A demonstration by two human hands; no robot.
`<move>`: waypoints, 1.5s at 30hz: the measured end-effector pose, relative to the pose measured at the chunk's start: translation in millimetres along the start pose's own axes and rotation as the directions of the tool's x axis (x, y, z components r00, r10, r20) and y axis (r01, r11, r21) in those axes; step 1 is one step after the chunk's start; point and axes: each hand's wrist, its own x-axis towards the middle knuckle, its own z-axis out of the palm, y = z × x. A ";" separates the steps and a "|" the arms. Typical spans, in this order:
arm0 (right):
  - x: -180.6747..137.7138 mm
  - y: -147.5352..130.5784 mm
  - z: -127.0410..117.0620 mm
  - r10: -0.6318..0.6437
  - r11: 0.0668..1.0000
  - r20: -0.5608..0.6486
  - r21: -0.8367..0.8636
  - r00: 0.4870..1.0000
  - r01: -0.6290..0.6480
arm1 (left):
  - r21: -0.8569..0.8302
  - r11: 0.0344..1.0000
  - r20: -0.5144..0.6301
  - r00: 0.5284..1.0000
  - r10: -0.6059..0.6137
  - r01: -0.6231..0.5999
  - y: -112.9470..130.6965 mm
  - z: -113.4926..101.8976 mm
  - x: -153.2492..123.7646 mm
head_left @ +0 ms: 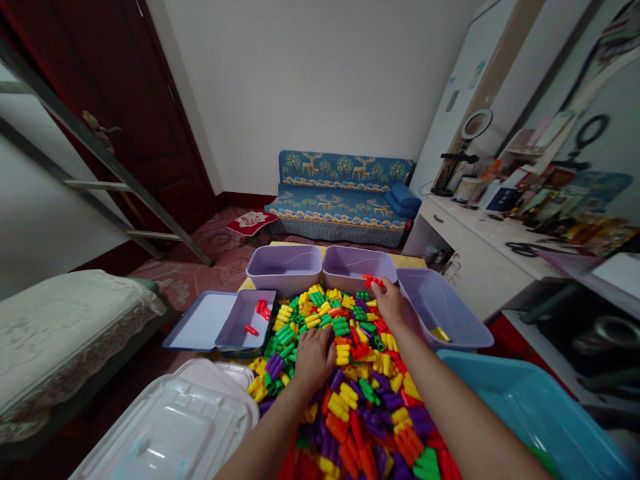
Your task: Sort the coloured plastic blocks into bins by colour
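A heap of coloured plastic pieces [350,373] in red, yellow, green, purple and orange covers the table in front of me. My left hand [314,357] rests palm down on the heap, fingers curled into the pieces. My right hand [387,301] reaches to the far edge of the heap and pinches a red piece [373,281] near the rim of a lilac bin [350,267]. A second lilac bin [285,267] stands to its left. A lilac tray [245,323] at the left holds a few red pieces. A third lilac bin [440,310] at the right holds a yellow piece.
A clear plastic lid [170,427] lies at the near left, and a blue tub [530,407] at the near right. A bed [60,327] is on the left, a blue sofa [340,197] against the far wall, a white desk [490,247] on the right, and a metal ladder [100,160] by the door.
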 end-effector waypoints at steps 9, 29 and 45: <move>-57.5 6.7 1.9 0.098 0.969 0.465 0.155 0.880 -0.190 | 0.018 1.000 -0.006 1.000 0.003 -0.003 -1.6 2.3 0.7; -106.6 -6.5 -15.4 -0.018 0.998 0.446 0.066 0.895 -0.013 | 0.027 1.000 -0.010 1.000 0.002 -0.001 0.2 0.5 -0.7; -104.1 -7.9 -2.6 0.159 0.925 0.536 0.213 0.829 -0.315 | 0.001 1.000 -0.009 1.000 0.005 -0.005 -0.9 0.8 -0.5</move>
